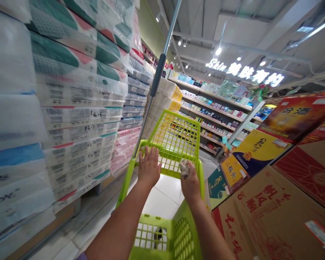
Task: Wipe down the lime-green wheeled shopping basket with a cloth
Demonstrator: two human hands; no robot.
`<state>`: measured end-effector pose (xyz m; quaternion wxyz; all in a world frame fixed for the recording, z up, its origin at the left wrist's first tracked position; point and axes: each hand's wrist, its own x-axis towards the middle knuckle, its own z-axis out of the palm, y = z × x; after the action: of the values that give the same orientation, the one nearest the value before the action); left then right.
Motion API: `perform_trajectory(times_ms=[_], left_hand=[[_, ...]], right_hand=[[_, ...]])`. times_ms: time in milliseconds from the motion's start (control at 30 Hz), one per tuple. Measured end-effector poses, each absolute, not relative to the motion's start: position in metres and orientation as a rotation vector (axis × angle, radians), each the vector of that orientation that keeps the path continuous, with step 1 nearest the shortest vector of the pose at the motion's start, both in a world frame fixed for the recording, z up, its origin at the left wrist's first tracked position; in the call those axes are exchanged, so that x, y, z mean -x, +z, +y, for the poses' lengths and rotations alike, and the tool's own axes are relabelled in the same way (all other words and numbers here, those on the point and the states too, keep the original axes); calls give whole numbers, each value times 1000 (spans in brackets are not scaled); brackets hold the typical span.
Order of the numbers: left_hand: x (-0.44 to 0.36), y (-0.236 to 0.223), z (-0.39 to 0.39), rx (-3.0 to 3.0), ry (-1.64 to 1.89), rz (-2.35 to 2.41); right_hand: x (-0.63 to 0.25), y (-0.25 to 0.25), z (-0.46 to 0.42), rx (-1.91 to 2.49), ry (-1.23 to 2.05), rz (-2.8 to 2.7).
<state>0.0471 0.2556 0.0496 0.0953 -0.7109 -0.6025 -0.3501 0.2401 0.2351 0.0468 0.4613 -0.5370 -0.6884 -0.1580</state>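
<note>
A lime-green plastic shopping cart (199, 135) with grid walls stands in front of me. My left hand (149, 168) is open, its fingers stretched forward near the cart's left frame and upper basket. Whether it touches the plastic I cannot tell. In my right hand (191, 184), closed fingers grip a crumpled whitish-grey cloth (184, 168), held by the cart's right side. A grey pole (158, 74) rises from the cart's left corner and leans to the upper right. Through the lower basket (151, 234) a small dark shape shows.
Tall stacks of wrapped tissue packs (81, 119) on pallets line the left. Liquor cartons (276, 206) are piled close on the right. Shelves (213, 112) of small boxed goods stand ahead under a lit sign (246, 71). Tiled floor (162, 191) runs between.
</note>
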Motion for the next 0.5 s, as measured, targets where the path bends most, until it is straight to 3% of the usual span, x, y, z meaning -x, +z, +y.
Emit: perform_trajectory(times_ms=[267, 367, 500], left_hand=[[-51, 48, 256, 2130, -1027, -1783], [-51, 47, 257, 2128, -1045, -1790], [-50, 48, 257, 2141, -1062, -1766]], right_hand=[[-227, 195, 345, 1050, -624, -1800], [-224, 196, 371, 1240, -580, -1879], [-220, 162, 366, 1309, -631, -1907]])
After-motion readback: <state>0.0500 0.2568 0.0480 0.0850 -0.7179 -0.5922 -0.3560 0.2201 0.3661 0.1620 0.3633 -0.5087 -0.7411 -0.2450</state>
